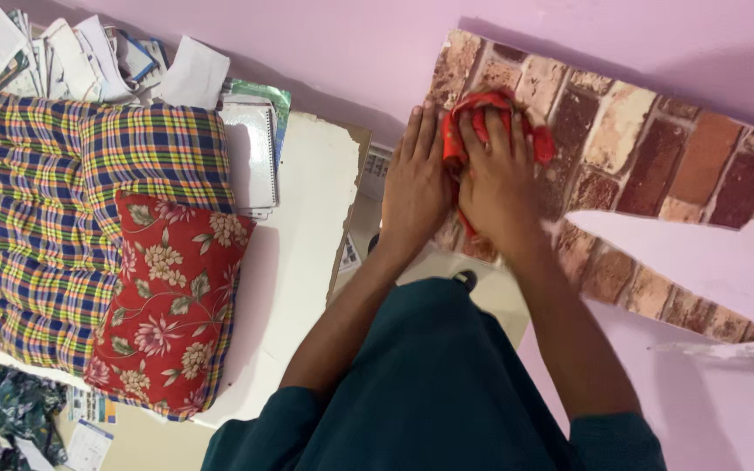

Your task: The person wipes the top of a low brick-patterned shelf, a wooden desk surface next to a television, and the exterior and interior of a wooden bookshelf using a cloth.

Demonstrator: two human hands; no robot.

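Observation:
A sheet of brick-pattern wallpaper (656, 148) is stuck on the pink wall (325, 44). My right hand (499, 187) presses a bunched red cloth (482, 109) against the sheet near its left end. My left hand (414, 187) lies flat beside it, fingers together, on the sheet's left edge and touching the cloth. Part of the sheet's lower right side is cut away, and a loose white strip (713, 349) hangs there.
To the left, a bed carries a plaid mattress (37, 209), a red floral pillow (167, 305) and a bare white board (294, 244). Notebooks and papers (250, 148) are stacked at its head. More papers (89, 436) and dark cloth lie on the floor.

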